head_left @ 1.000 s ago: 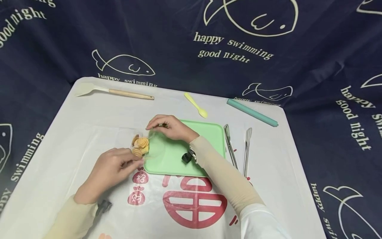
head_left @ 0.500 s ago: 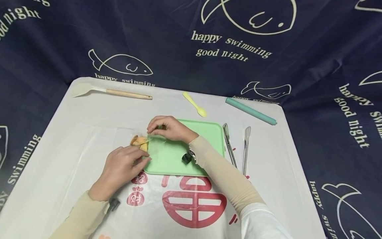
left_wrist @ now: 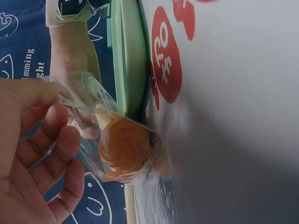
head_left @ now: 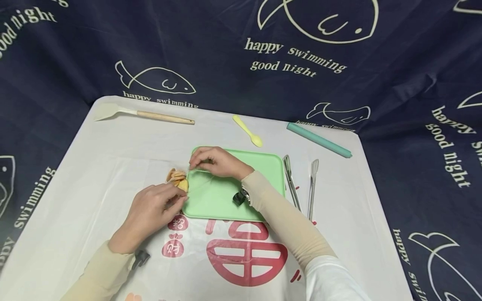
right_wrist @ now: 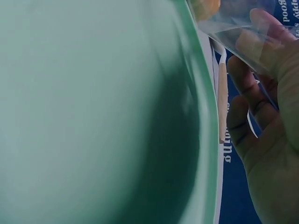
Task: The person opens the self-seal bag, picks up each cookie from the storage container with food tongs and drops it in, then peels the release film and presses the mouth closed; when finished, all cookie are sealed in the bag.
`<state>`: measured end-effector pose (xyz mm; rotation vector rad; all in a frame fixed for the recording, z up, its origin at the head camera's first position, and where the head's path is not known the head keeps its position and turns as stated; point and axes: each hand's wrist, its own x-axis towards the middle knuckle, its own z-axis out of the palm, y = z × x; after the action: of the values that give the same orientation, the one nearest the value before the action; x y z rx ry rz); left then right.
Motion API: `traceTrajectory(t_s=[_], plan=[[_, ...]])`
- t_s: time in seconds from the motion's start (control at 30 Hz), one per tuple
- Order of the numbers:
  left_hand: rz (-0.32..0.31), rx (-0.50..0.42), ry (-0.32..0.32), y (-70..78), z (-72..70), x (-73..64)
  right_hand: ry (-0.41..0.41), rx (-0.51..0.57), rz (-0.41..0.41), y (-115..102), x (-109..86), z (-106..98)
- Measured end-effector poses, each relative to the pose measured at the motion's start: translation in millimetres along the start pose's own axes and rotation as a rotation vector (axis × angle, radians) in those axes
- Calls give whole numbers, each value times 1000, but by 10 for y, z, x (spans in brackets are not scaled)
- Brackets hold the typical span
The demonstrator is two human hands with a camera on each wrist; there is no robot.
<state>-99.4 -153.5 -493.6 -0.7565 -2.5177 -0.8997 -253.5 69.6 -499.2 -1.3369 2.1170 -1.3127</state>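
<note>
Swirled cookies [head_left: 176, 177] sit inside a clear plastic bag [left_wrist: 91, 156] at the left edge of a green tray [head_left: 218, 200]. My left hand [head_left: 152, 209] pinches the near side of the bag's mouth between thumb and index finger, its other fingers loosely curled in the left wrist view. From the far side, my right hand [head_left: 220, 163] holds the opposite edge of the bag's mouth, over the tray's upper left corner. The film stretches between both hands, its mouth facing the tray. In the right wrist view, only part of a cookie [right_wrist: 205, 7] shows.
Metal tongs [head_left: 291, 182] and another metal utensil [head_left: 312, 188] lie right of the tray. Along the back are a wooden-handled spatula [head_left: 150, 116], a yellow spoon [head_left: 248, 131] and a teal stick [head_left: 319, 140]. A printed sheet [head_left: 246, 255] lies on the white table [head_left: 361, 234].
My left hand has moved right and slightly up toward the tray, then stayed there. The cookies have shifted and turned inside the bag. My right hand has barely moved.
</note>
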Motion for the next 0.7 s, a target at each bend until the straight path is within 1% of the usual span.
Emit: traceTrajectory(t_s=[0.17,0.27,0.33,0.4,0.5,0.57,0.63,0.7], plan=[[-12,-16,0,-3,-11,-8,21,4,-3,19,-35,-15],[-32,-37,1,-16,-50,-14,34,-7,24,26,-57,-18],[-63,-58,14,-34,-104,-22,54,-7,52,28,-73,-15],[-110,-96,36,-58,-183,-20,99,19,87,11,-95,-22],[-171,-159,108,-98,-361,26,217,76,114,-81,-102,-86],[-190,-206,178,-95,-493,98,310,111,108,-202,-102,-170],[-178,-242,259,-49,-619,194,387,102,82,-344,-99,-270],[-162,-275,321,25,-720,295,449,90,47,-497,-105,-363]])
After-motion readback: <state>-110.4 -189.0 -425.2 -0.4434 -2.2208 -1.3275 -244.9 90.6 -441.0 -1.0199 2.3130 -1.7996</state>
